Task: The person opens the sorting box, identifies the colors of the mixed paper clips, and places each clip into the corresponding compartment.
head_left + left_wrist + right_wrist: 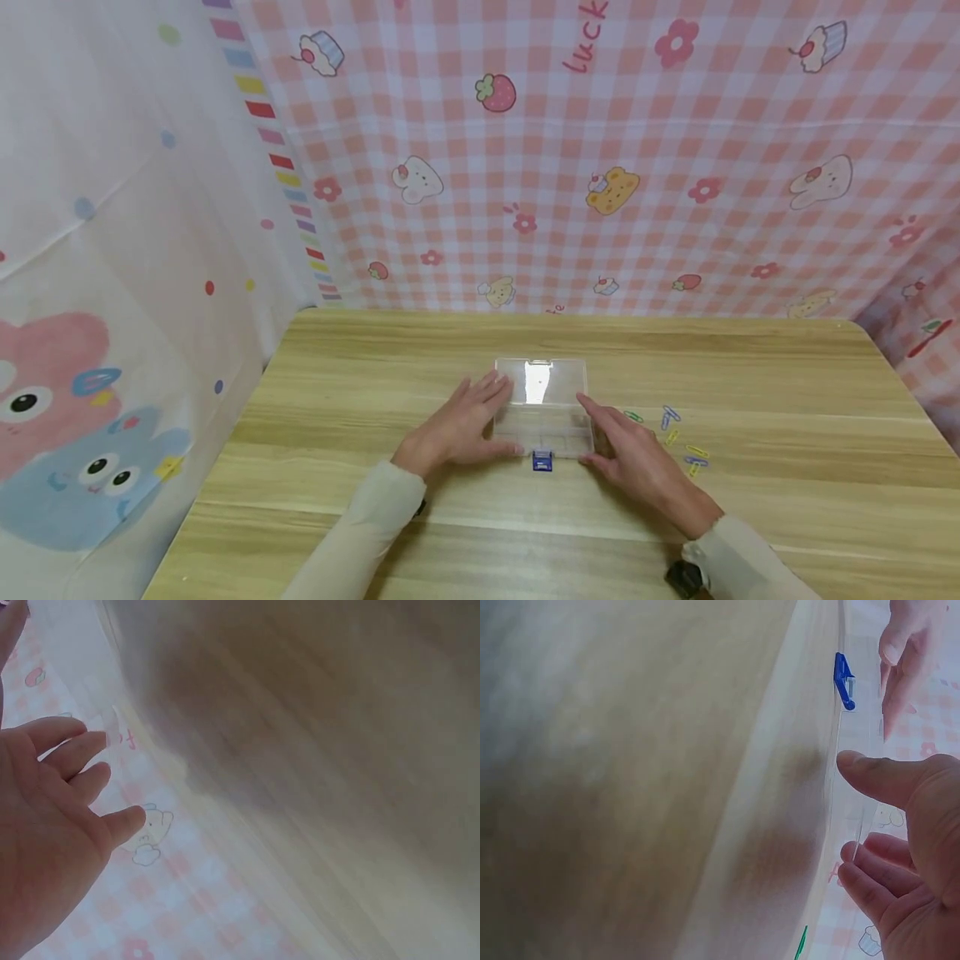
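A clear plastic box (pixel 555 429) sits on the table with its transparent lid (pixel 562 382) raised at the back. A blue latch (pixel 542 461) projects from its front edge. My left hand (pixel 468 421) is spread at the left side, fingertips at the lid's left edge and thumb by the front rim. On the opposite side, my right hand (pixel 633 450) touches the box with its thumb at the front right corner and its fingers along the right side. The right wrist view shows that thumb (pixel 877 776) stretched out below the blue latch.
Several coloured paper clips (pixel 697 451), green, blue and yellow, lie on the wooden table (pixel 787 500) just right of my right hand. A pink checked cloth (pixel 562 242) hangs behind the table, and a white printed cloth (pixel 150 250) hangs at the left.
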### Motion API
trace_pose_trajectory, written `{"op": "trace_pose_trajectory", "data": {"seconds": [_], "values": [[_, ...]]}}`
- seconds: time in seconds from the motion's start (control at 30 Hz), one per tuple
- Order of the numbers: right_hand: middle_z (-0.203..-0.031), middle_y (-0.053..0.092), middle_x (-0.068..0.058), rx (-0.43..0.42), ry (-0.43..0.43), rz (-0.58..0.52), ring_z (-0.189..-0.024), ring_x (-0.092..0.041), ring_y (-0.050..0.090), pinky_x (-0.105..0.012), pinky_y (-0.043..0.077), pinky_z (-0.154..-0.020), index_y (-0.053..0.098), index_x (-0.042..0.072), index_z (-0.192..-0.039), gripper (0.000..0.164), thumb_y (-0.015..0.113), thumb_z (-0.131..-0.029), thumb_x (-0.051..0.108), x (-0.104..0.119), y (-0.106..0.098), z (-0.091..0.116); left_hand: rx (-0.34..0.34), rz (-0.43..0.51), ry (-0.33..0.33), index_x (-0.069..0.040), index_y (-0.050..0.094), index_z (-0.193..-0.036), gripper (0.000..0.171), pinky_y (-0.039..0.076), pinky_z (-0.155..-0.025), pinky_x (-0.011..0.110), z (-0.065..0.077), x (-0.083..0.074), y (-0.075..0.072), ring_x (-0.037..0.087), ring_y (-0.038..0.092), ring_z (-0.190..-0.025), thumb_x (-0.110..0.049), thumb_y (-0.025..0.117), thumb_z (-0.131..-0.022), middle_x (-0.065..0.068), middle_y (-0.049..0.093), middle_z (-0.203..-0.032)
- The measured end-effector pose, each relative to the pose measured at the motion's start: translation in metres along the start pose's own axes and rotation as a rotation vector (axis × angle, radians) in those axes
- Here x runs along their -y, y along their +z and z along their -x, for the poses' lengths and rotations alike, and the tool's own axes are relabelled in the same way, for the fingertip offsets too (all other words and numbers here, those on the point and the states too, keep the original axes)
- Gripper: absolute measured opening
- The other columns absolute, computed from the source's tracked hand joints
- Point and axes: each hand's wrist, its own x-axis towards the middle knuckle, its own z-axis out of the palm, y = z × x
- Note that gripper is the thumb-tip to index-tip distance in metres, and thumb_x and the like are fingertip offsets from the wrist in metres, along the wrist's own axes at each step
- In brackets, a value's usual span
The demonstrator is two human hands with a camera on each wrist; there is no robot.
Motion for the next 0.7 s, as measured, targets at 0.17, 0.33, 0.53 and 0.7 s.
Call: {"op": "trace_pose_trajectory", "data": {"seconds": [0.17, 0.33, 0.53, 0.7], "values": [[-0.138, 0.054, -0.025, -0.005, 0.001, -0.005, -0.119, -0.042, 0.059, -0.052, 0.054, -0.093, 0.036, 0.011, -0.153, 0.088, 0.084, -0.079, 0.011, 0.0006, 0.0011, 0.0004, -0.019, -0.017, 0.017, -0.012, 0.028, -0.157, 0.090, 0.005, -0.125, 0.046, 0.0021, -0.0027, 0.0027, 0.019, 0.011, -0.153, -0.060, 0.063, -0.090, 0.003, 0.024, -0.164], [-0.138, 0.055, -0.024, -0.003, 0.001, -0.002, -0.120, -0.041, 0.059, -0.051, 0.054, -0.094, 0.037, 0.010, -0.152, 0.086, 0.084, -0.080, 0.011, 0.0006, 0.0015, 0.0003, -0.032, 0.002, 0.027, -0.011, 0.035, -0.154, 0.083, 0.009, -0.125, 0.046, 0.0029, -0.0042, 0.0041, 0.020, 0.017, -0.152, -0.055, 0.066, -0.090, 0.004, 0.031, -0.161], [-0.135, 0.057, -0.022, -0.003, -0.009, 0.022, -0.121, -0.039, 0.059, -0.052, 0.053, -0.096, 0.040, 0.010, -0.151, 0.084, 0.084, -0.080, 0.014, 0.0004, -0.0011, 0.0011, -0.038, 0.034, 0.039, -0.010, 0.039, -0.152, 0.079, 0.013, -0.125, 0.046, 0.0035, -0.0035, 0.0053, 0.021, 0.020, -0.151, -0.050, 0.068, -0.090, 0.005, 0.035, -0.159], [-0.133, 0.058, -0.018, -0.027, -0.040, 0.013, -0.121, -0.036, 0.057, -0.053, 0.051, -0.097, 0.044, 0.010, -0.149, 0.080, 0.084, -0.081, 0.023, -0.0050, -0.0068, 0.0055, -0.033, 0.051, 0.035, -0.010, 0.040, -0.152, 0.079, 0.014, -0.124, 0.046, 0.0039, -0.0043, 0.0052, 0.020, 0.021, -0.151, -0.049, 0.069, -0.090, 0.005, 0.036, -0.159]]}}
